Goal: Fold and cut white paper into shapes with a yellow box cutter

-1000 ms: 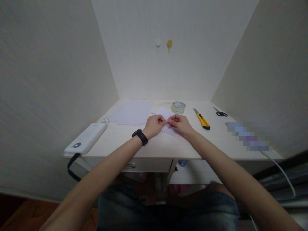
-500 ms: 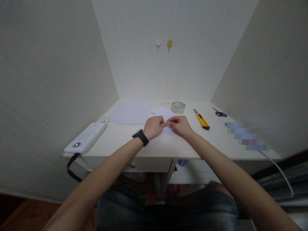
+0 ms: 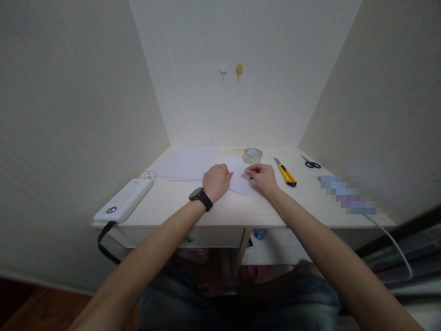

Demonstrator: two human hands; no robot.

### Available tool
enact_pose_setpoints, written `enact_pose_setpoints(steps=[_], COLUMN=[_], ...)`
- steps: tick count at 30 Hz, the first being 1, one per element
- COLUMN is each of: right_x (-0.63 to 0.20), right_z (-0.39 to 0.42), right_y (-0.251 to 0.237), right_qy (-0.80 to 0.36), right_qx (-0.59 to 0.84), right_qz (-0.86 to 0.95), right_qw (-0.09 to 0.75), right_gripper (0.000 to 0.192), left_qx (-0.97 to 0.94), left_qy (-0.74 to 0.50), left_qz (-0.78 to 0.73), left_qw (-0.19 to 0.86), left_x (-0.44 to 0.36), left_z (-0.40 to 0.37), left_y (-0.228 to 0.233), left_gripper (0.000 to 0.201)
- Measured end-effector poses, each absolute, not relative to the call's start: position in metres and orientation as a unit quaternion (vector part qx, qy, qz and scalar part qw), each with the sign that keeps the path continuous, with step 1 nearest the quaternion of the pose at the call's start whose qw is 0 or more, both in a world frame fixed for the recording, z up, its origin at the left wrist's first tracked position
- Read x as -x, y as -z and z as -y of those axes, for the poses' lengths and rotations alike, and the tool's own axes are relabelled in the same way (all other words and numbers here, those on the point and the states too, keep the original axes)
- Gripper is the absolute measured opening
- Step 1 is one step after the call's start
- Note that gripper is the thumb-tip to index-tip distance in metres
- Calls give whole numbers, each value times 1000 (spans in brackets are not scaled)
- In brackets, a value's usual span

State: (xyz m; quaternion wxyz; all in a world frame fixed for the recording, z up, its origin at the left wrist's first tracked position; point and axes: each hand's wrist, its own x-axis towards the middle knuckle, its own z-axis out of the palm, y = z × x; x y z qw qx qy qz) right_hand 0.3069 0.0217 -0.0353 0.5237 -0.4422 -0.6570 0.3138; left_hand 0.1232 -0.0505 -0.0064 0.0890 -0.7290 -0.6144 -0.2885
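Observation:
A small white sheet of paper [image 3: 239, 180] lies on the desk between my hands. My left hand [image 3: 217, 182], with a black watch [image 3: 200, 197] on its wrist, rests with curled fingers over the paper's left edge. Whatever those fingers grip, if anything, is hidden. At the paper's right edge, my right hand [image 3: 263, 178] has thumb and fingertips drawn together in a pinch; anything in it is too small to make out. A roll of clear tape [image 3: 252, 156] stands just behind the paper.
Larger white sheets [image 3: 188, 163] cover the back left of the desk [image 3: 165, 202]. To the right are a yellow utility knife [image 3: 285, 174] with its blade out, black scissors [image 3: 312, 163] and a blurred-out object [image 3: 347, 195] with a cable. A white device [image 3: 124, 200] sits at left.
My hands, whose fingertips met over the paper, have moved apart, left hand leftward and right hand slightly rightward. More of the small sheet shows between them. The view has shifted slightly.

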Motion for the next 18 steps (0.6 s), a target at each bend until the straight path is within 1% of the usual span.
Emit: enact_pose_setpoints(steps=[2, 3, 5, 7, 9, 12, 13, 16, 18], right_x=[-315, -319, -327, -332, -336, -339, -339, -336, -332], right_z=[-27, -29, -34, -38, -42, -45, -44, -40, -35], right_y=[35, 36, 38, 41, 44, 45, 45, 42, 39], right_qy=[-332, -339, -346, -346, -346, -356, -367, -422, -478], right_qx=[445, 445, 453, 469, 479, 473, 466, 429, 395], right_qz=[632, 623, 606, 585, 567, 547, 541, 529, 517], right_qw=[541, 547, 555, 564, 574, 592, 596, 598, 590], right_gripper=[22, 24, 25, 22, 20, 19, 20, 27, 32], left_qx=[705, 690, 671, 662, 655, 652, 647, 616, 598], left_qy=[321, 333, 336, 338, 355, 415, 445, 534, 562], left_qz=[626, 635, 660, 668, 662, 625, 605, 544, 512], left_qw=[97, 93, 36, -38, -77, -113, -130, -198, -252], left_x=[-113, -108, -99, -92, -87, -84, -84, -86, -89], left_z=[44, 41, 34, 28, 22, 16, 15, 15, 19], left_y=[7, 8, 10, 14, 17, 19, 19, 16, 14], left_gripper=[24, 28, 39, 43, 39, 21, 18, 20, 23])
